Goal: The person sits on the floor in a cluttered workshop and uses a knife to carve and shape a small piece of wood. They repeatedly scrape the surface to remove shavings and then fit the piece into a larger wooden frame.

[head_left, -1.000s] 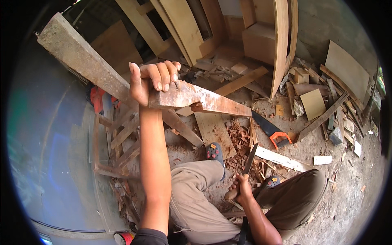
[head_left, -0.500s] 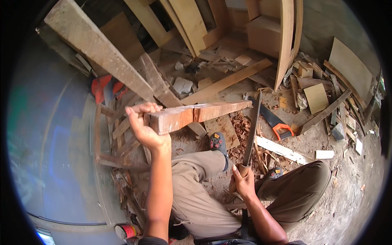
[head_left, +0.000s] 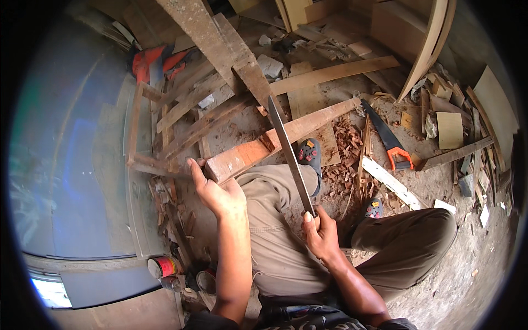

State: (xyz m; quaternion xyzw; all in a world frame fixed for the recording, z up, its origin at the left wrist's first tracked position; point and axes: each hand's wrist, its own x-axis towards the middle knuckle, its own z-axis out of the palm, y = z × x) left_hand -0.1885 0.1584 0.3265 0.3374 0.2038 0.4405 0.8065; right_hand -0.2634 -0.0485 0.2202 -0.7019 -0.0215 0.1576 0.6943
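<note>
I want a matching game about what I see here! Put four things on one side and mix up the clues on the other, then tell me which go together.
Things:
1. long knife
2. notched beam
3. saw
4. tin

Clues:
A. has an orange handle
B. held at one end by the left hand
C. partly red, at the lower left
D. gripped in the right hand

Right pairs: 1-D, 2-B, 3-A, 4-C

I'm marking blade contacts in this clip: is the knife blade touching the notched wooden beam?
Cannot tell. In the head view, the knife blade crosses in front of the notched wooden beam, but neither contact nor a gap shows plainly.
</note>
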